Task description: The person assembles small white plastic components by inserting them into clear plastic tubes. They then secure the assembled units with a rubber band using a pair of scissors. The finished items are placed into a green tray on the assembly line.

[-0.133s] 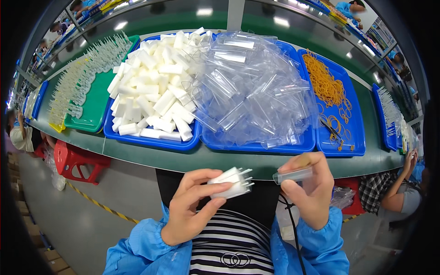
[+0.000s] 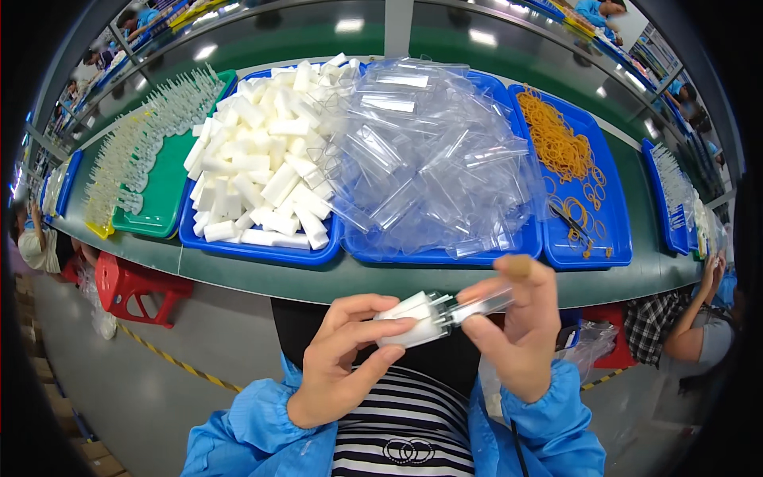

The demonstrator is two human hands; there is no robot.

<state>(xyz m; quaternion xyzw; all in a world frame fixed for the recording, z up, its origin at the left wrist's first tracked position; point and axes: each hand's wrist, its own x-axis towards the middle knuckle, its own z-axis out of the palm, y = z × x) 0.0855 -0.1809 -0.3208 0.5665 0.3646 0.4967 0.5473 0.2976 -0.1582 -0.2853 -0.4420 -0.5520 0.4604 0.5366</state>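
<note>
Between the thumb and fingers of my left hand (image 2: 338, 362) is a white foam block (image 2: 412, 319), with thin white prongs sticking out of its right end. My right hand (image 2: 524, 330) pinches a clear plastic sleeve (image 2: 491, 304) between thumb and fingers. The sleeve's left end is right at the prong tips; blur hides whether they touch or overlap. A tan cover sits on one fingertip of that hand. Both hands are held in front of the table's near edge, above my lap.
On the green table (image 2: 262, 278), a blue tray (image 2: 270, 253) bears white foam blocks and another (image 2: 445, 256) clear sleeves. Rubber bands (image 2: 556, 143) and a dark slender tool (image 2: 574, 226) lie in a right-hand tray. A green tray (image 2: 163, 215) holds clear pronged pieces. Red stools (image 2: 131, 290) and co-workers flank me.
My right hand has moved left with the clear sleeve, bringing it up to the prongs. My left hand has shifted slightly right with the foam block.
</note>
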